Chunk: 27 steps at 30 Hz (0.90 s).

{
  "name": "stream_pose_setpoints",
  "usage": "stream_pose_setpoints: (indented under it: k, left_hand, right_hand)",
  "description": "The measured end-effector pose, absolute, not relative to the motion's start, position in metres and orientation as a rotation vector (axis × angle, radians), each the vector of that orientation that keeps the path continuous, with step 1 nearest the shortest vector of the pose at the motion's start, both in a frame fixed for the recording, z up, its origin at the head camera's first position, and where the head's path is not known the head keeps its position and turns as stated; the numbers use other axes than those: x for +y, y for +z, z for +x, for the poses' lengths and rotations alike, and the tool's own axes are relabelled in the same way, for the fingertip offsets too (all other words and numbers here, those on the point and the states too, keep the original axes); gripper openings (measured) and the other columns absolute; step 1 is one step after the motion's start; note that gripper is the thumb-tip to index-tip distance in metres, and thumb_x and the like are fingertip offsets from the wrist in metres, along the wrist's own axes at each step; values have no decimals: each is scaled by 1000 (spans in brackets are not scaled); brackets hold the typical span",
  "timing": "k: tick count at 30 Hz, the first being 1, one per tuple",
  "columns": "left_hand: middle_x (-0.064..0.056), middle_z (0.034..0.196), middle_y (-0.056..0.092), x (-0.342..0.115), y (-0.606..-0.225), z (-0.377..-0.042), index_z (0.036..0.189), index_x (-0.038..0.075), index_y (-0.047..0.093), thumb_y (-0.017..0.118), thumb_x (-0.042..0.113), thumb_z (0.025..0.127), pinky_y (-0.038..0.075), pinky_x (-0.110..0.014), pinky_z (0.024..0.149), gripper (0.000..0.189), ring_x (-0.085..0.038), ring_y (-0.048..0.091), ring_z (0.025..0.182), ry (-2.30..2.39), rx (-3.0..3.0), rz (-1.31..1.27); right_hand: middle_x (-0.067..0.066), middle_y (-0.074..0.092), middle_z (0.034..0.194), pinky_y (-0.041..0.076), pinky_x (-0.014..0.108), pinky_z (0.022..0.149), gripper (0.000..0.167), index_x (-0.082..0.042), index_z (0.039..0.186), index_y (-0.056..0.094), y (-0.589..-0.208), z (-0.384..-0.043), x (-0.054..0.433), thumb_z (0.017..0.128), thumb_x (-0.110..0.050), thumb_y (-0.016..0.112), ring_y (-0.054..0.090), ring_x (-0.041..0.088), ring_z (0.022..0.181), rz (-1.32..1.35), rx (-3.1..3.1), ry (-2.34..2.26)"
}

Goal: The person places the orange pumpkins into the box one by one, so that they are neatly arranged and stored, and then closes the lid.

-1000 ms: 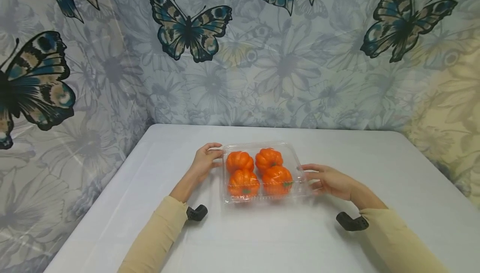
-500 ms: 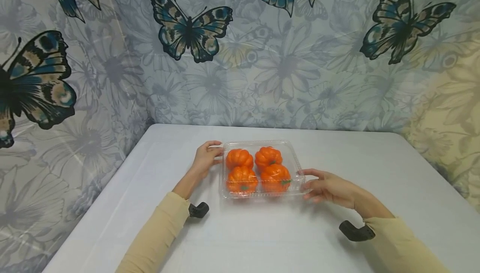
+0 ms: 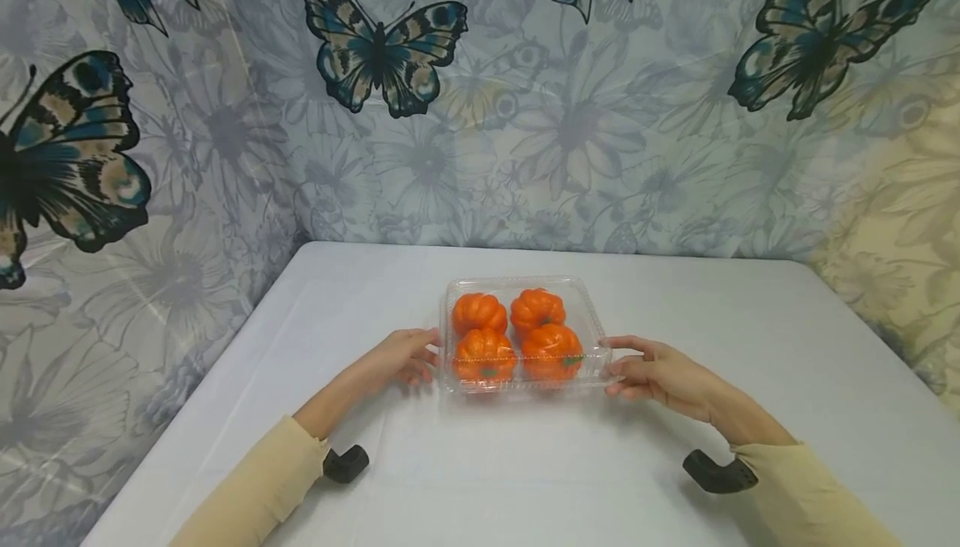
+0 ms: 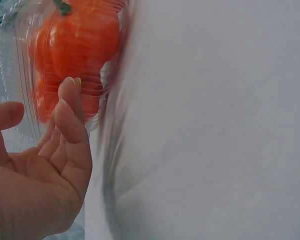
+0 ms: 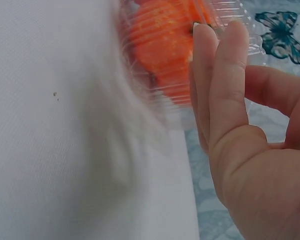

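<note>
A clear plastic clamshell box (image 3: 525,382) lies on the white table (image 3: 540,464) with its lid down. Inside sit several glossy, ribbed orange pumpkin-like vegetables (image 3: 483,355) with green stems. My left hand (image 3: 401,359) is at the box's left side, fingertips right at its wall. In the left wrist view its fingers are loosely bent and the thumb stands apart. At the box's right front corner is my right hand (image 3: 667,376), its fingertips against the edge. The right wrist view shows those fingers (image 5: 229,80) fairly straight beside the ribbed plastic wall.
Behind the table hangs a pale floral cloth backdrop (image 3: 570,172) printed with large blue butterflies (image 3: 380,59). Both arms have yellow sleeves (image 3: 258,480) with a black device (image 3: 720,472) at each wrist.
My left hand has slid from the box's far left corner toward me along its left side. The right hand has shifted slightly nearer to me. The box has straightened a little.
</note>
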<state>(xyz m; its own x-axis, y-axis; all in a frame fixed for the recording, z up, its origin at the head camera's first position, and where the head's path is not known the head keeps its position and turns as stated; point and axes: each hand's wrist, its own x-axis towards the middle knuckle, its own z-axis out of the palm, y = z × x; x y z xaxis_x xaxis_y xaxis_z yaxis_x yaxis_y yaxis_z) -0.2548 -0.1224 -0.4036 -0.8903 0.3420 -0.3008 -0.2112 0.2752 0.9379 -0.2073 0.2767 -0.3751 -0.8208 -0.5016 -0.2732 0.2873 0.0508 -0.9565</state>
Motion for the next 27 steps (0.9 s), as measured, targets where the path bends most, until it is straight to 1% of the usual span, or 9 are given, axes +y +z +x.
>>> stream_pose_setpoints:
  k: [3, 10, 17, 21, 27]
  left_hand:
    - [-11, 93, 65, -125, -402, -245, 126, -3, 50, 48, 35, 98, 43, -22, 52, 48, -14, 59, 62, 1594, 2087, 175]
    - [-11, 90, 69, -124, -397, -230, 127, -1, 42, 49, 18, 91, 43, -21, 53, 42, -13, 61, 60, 1620, 1979, 211]
    - [-14, 91, 71, -121, -393, -223, 134, -3, 33, 52, 14, 94, 43, -19, 51, 46, -12, 60, 58, 1705, 1884, 199]
    - [-14, 88, 71, -120, -391, -221, 132, -3, 34, 52, 9, 96, 43, -18, 50, 42, -9, 55, 53, 1737, 1881, 176]
    - [-13, 84, 70, -119, -391, -219, 129, -4, 36, 53, 5, 96, 41, -17, 50, 38, -6, 44, 49, 1741, 1907, 174]
  right_hand:
    - [15, 58, 103, 53, 30, 79, 61, 9, 144, 16, -375, -208, 277, 97, -4, 53, 67, 23, 87, -209, 1763, -1853]
    - [16, 54, 106, 52, 28, 79, 65, 13, 144, 9, -377, -207, 273, 97, -3, 51, 67, 23, 89, -206, 1779, -1870]
    - [16, 54, 108, 51, 29, 83, 67, 14, 143, 4, -374, -203, 270, 97, -2, 50, 66, 22, 92, -185, 1768, -1896]
    - [16, 54, 108, 50, 29, 85, 65, 14, 141, 4, -375, -202, 271, 97, -1, 50, 66, 22, 94, -195, 1739, -1894]
    - [14, 56, 106, 49, 30, 86, 65, 14, 141, 5, -376, -204, 272, 97, -2, 51, 66, 23, 95, -207, 1719, -1884]
